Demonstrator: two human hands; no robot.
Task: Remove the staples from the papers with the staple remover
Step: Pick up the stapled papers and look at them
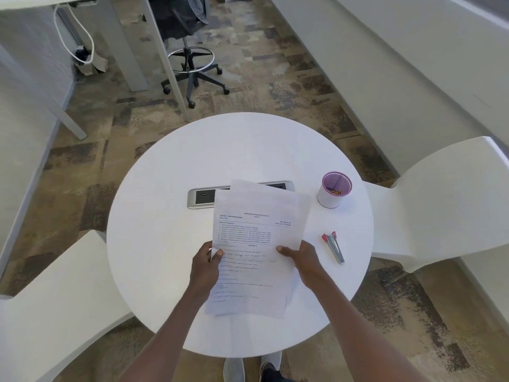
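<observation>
A set of printed white papers (253,230) is held above the round white table (165,216), with one sheet fanned out behind the front one. My left hand (205,267) grips the papers' left edge with the thumb on top. At the right edge, my right hand (303,260) pinches them the same way. The staple remover (333,247), metal with a red end, lies on the table to the right of my right hand, untouched. I cannot make out any staple on the papers.
A white cup with a purple mesh rim (333,190) stands at the table's right, with small gold bits inside. A grey power-socket panel (201,198) is set into the table behind the papers. White chairs (440,194) flank the table; an office chair (192,70) stands beyond.
</observation>
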